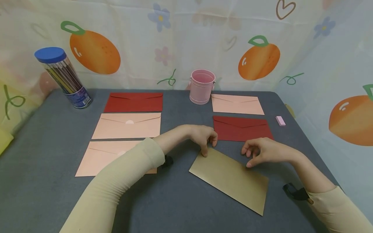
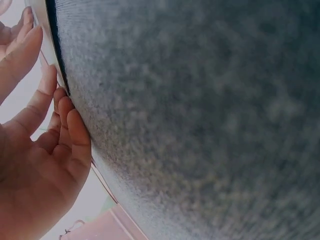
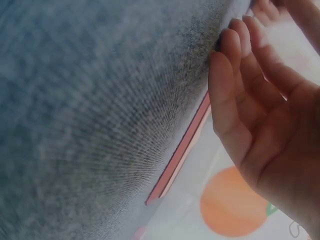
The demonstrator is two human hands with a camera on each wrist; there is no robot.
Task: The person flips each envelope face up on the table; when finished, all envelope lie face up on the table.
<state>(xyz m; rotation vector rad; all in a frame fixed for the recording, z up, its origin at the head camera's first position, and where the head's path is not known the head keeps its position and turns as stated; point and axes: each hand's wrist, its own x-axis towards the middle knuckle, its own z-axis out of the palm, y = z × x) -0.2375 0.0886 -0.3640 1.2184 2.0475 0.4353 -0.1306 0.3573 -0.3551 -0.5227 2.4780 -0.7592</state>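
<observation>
A gold envelope (image 1: 233,181) lies slanted on the dark grey table, its plain face up. At its upper left corner, my left hand (image 1: 199,134) bends down with the thumb touching the paper and the other fingers loosely bent beyond the edge. My right hand (image 1: 269,150) hovers by the envelope's upper right edge, fingers loosely bent and thumb tip close over the paper. Nothing shows between the right hand's thumb and fingers (image 3: 225,95). In the left wrist view, the left fingers (image 2: 77,132) are at the table surface beside the envelope's thin edge.
Left of centre lie a red envelope (image 1: 134,103) and two pink envelopes (image 1: 128,126). Behind the hands are another pink envelope (image 1: 237,104), a red one (image 1: 242,127), a pink bucket (image 1: 201,87) and a small eraser (image 1: 280,121). A pencil tub (image 1: 64,77) stands back left.
</observation>
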